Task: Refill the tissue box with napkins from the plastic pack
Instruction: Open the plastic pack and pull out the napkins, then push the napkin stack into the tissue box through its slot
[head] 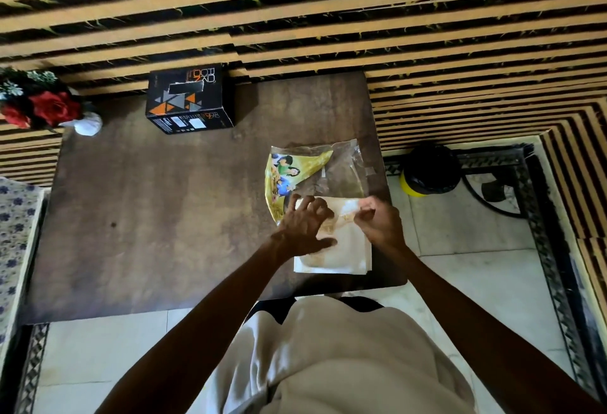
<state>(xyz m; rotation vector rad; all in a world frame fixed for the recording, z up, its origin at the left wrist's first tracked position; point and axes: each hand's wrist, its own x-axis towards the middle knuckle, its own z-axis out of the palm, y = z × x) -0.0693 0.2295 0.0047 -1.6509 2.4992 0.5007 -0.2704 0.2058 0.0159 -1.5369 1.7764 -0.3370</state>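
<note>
Dark wooden worktop (147, 216) fills centre of frame. Black tissue box (190, 100) with orange triangles stands at upper left of worktop, slot on top. Plastic pack (312, 170), yellow print, part clear, lies flat right of centre. White napkins (341, 249), stacked, just below pack, touching it. Left hand (305, 226) spread wide, fingers pressing on stack's upper left. Right hand (377, 220) pinching top napkin at upper right edge. Red flowers (42, 105) at far left edge
</note>
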